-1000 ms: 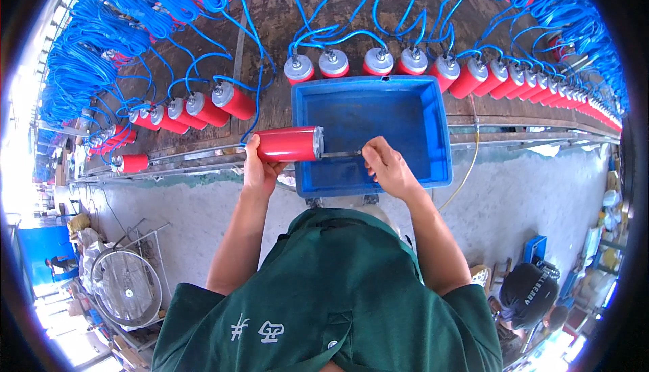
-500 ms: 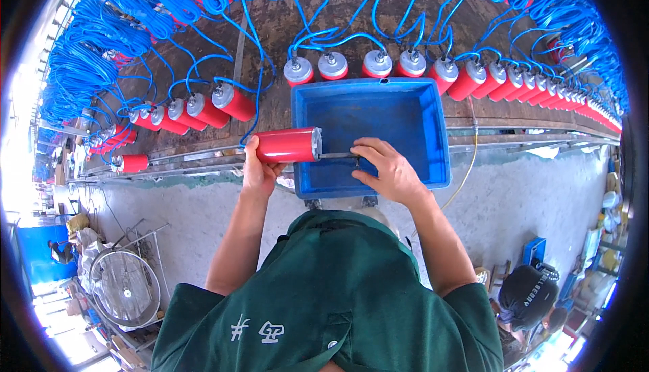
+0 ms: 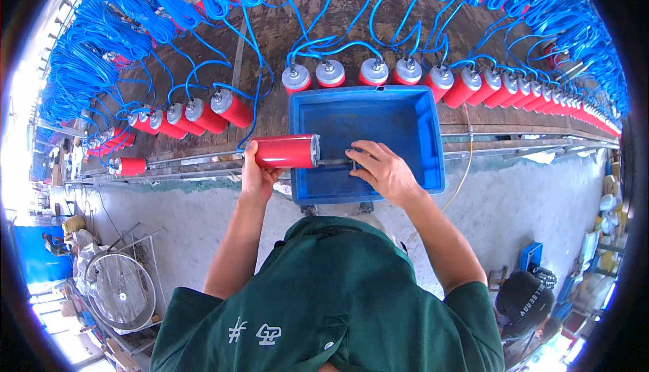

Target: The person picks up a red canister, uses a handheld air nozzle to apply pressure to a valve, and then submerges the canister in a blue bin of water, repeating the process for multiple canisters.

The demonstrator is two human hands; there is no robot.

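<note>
My left hand [image 3: 255, 181] is closed around the far-left end of a glossy red cylinder [image 3: 284, 151], held level with its grey metal end cap pointing right. A thin metal rod tool [image 3: 334, 161] runs from that cap to the fingers of my right hand [image 3: 387, 171], which pinch its other end. A short crosspiece seems to show at the fingertips. Where the rod meets the cap is too small to make out. Both hands work over the near part of a blue plastic bin [image 3: 441, 162], and the cylinder overhangs its left rim.
Red cylinders [image 3: 230, 107] with grey caps and blue cables stand along the brown workbench [image 3: 270, 40]. Coiled blue cable bundles [image 3: 78, 74] line its far side. A yellow hose [image 3: 468, 162] hangs at the right. Lower left stands a round fan [image 3: 122, 291]; another person [image 3: 524, 304] is lower right.
The view has shifted slightly. The fingers of my right hand have changed position a little on the rod's end, while my left hand keeps holding the red cylinder.
</note>
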